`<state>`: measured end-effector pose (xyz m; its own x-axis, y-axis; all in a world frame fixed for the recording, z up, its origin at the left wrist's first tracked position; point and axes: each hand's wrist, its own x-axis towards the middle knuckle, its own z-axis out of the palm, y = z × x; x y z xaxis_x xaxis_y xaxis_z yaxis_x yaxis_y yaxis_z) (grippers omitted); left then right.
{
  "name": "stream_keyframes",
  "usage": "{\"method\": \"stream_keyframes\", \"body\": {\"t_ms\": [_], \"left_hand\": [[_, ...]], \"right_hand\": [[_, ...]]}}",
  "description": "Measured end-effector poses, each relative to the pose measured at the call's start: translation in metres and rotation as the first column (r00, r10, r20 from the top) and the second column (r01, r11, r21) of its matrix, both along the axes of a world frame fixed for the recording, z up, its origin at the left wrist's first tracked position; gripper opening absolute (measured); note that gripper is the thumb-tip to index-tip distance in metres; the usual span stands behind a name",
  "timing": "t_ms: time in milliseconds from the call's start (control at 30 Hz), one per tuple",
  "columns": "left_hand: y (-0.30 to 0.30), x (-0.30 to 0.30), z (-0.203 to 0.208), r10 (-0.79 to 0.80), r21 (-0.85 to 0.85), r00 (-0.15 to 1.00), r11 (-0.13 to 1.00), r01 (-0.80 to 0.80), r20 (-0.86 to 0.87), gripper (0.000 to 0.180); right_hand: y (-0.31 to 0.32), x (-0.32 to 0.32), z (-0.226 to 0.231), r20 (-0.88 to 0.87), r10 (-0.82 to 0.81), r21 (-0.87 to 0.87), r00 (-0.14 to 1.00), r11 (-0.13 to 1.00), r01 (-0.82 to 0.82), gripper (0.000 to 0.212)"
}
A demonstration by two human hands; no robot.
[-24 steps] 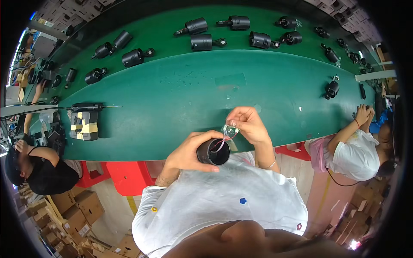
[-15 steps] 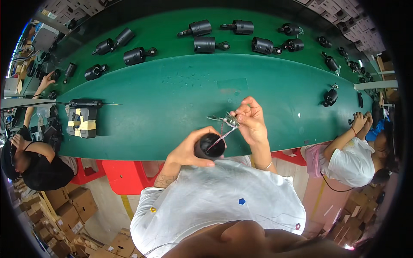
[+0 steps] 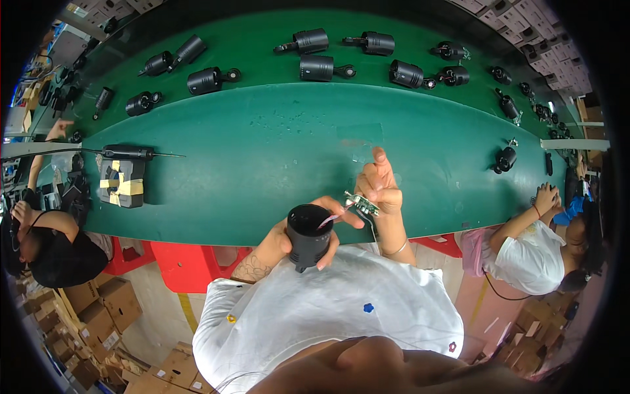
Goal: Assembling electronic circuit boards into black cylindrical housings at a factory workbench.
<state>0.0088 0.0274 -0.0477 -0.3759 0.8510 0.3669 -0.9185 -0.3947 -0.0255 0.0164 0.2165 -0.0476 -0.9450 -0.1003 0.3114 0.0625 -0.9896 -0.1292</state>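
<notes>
My left hand [image 3: 277,244] is wrapped round a black cylindrical housing [image 3: 310,243], whose open mouth tilts up and away from me. One of its fingers stretches past the rim toward the wires. Pinched in my right hand [image 3: 383,187], just right of the mouth, is a small green circuit board [image 3: 365,205] with metal parts on it. Thin pinkish wires [image 3: 333,218] lead out of the housing to the board. A pale lead [image 3: 373,226] hangs from the board's lower side. The inside of the housing is dark.
Several black housings with brackets [image 3: 316,67] lie along the darker green strip at the back. An electric screwdriver [image 3: 128,152] rests on a black, yellow-taped block [image 3: 123,187] at left. People sit at both sides; a red stool [image 3: 187,266] stands behind the table edge.
The housing has come closer to me and tipped, showing its side. My right hand has lowered the board beside the mouth. A left finger now reaches out to the wires.
</notes>
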Motion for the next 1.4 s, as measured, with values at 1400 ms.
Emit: {"method": "stream_keyframes", "body": {"t_ms": [1400], "left_hand": [[0.007, -0.012, 0.033, -0.168, -0.170, 0.107, 0.425, -0.889, -0.980, 0.111]], "right_hand": [[0.011, 0.007, 0.035, -0.393, -0.591, 0.891, 0.704, -0.055, 0.451, 0.019]]}}
